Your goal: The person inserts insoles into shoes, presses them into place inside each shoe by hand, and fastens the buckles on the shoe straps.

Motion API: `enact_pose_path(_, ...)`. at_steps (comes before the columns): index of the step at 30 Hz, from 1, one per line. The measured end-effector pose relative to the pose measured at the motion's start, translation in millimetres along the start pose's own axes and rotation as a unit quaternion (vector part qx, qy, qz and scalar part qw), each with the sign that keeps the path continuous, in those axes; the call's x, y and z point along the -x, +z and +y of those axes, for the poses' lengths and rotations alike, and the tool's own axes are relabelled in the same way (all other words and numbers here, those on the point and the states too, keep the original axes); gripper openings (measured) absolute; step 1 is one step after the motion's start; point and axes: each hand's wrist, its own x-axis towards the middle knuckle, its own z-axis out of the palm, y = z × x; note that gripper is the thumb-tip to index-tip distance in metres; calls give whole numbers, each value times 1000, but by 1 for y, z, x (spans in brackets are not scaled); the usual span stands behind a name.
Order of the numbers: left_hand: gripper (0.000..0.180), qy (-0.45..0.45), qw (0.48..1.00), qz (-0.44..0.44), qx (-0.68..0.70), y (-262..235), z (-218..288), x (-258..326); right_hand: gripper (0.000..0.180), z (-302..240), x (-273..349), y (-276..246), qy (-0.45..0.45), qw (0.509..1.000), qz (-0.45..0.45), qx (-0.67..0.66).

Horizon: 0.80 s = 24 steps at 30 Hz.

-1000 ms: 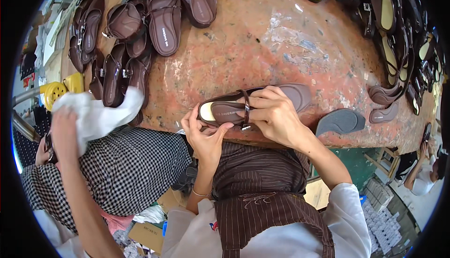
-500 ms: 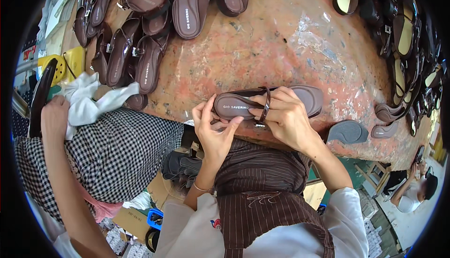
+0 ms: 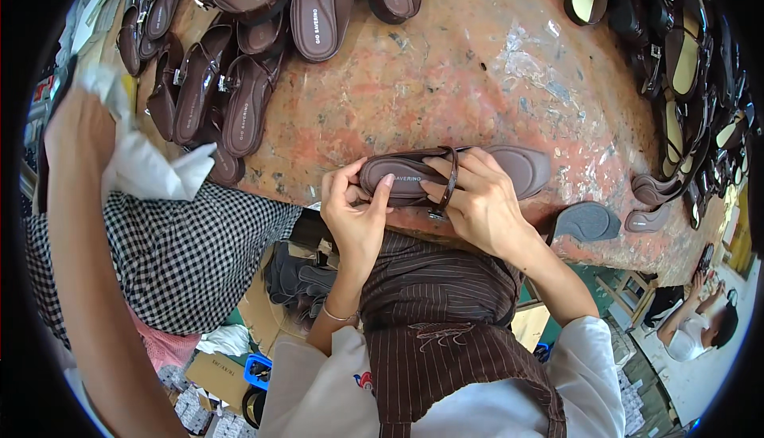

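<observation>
Hands are now closer on the brown sandal (image 3: 406, 177): left hand (image 3: 354, 219) grips its heel, right hand (image 3: 477, 207) pinches the strap (image 3: 451, 179).

The sandal (image 3: 414, 177) I hold is dark brown with a grey sole end. My apron (image 3: 446, 334) is brown with thin pale stripes, my sleeves (image 3: 589, 382) white. The table (image 3: 446, 80) is mottled rust-orange. Beside me, a black-and-white checked garment (image 3: 191, 255) and a white cloth (image 3: 151, 163).

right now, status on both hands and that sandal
Left hand pinching heel end of brown sandal. Right hand gripping its strap. Sandal resting on worn bench. Nothing blocking.
</observation>
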Motion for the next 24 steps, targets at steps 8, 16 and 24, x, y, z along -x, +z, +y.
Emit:
enact_pose_path(8,25,-59,994,-32,87,-6,-8,-4,47,1,-2,9,-89,991,-102,-12)
enact_pose_path(16,13,-59,990,-39,119,-13,-7,-15,43,-20,7,14,-46,993,-98,45)
enact_pose_path(24,5,-84,989,-66,106,-14,-6,-19,28,-17,20,2,27,997,-33,69)
